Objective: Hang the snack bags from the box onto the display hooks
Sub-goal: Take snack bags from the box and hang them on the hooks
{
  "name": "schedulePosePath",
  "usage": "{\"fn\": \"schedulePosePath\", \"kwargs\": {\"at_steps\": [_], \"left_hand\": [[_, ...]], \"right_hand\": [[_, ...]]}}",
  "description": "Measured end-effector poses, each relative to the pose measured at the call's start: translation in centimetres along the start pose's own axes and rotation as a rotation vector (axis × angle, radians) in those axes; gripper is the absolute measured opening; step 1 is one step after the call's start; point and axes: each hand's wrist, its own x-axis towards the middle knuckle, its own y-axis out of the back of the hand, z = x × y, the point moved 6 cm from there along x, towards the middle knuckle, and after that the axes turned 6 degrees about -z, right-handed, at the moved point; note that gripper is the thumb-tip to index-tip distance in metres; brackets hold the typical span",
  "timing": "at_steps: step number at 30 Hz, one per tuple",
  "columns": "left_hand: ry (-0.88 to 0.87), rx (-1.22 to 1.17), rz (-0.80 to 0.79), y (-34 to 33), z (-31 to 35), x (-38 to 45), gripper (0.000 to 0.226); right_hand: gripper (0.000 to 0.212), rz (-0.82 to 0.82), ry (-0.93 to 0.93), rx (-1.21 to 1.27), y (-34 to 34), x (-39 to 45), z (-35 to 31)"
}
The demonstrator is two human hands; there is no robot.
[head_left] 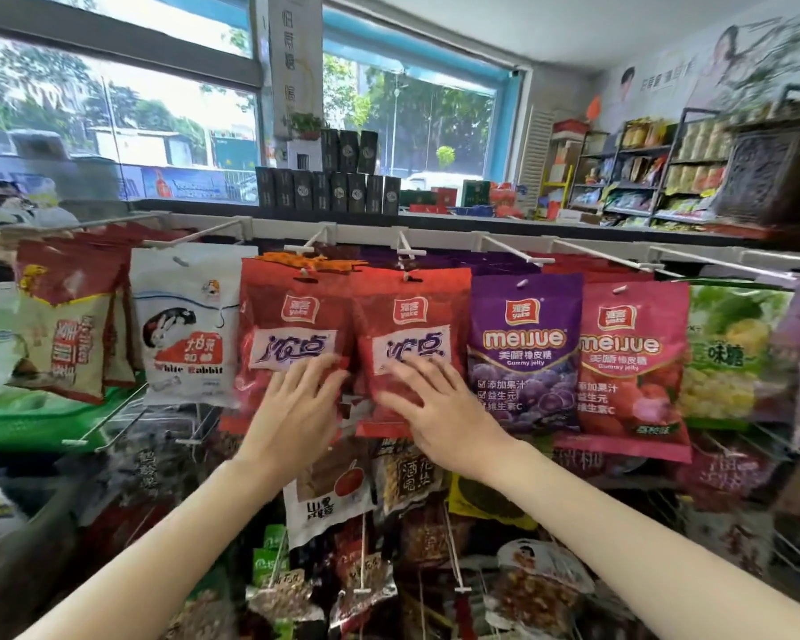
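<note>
Two red snack bags hang side by side from white display hooks [405, 251] on the top rail. My left hand [296, 404] lies flat with straight fingers on the lower half of the left red bag [292, 316]. My right hand [435, 408] lies flat, fingers spread, on the lower half of the right red bag [409, 325]. Neither hand grips anything. The box is not in view.
A white rabbit-print bag [185, 330] hangs to the left; a purple gummy bag [523, 353] and a pink gummy bag [629, 362] hang to the right. More packets fill the lower hooks [363, 588]. Dark boxes [329, 191] stand on the ledge behind. Shelves [656, 173] line the far right.
</note>
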Motion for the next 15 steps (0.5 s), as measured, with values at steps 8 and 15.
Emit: {"fn": "schedulePosePath", "kwargs": {"at_steps": [8,15], "left_hand": [[0.539,-0.910,-0.269,-2.4,1.5,1.9,0.045],[0.590,-1.212,-0.476,-4.5,1.0,1.7,0.021]], "right_hand": [[0.057,-0.114,-0.801,0.792,-2.0,-2.1,5.2],[0.010,-0.266,-0.859,1.093,-4.1,-1.8,5.0]]}}
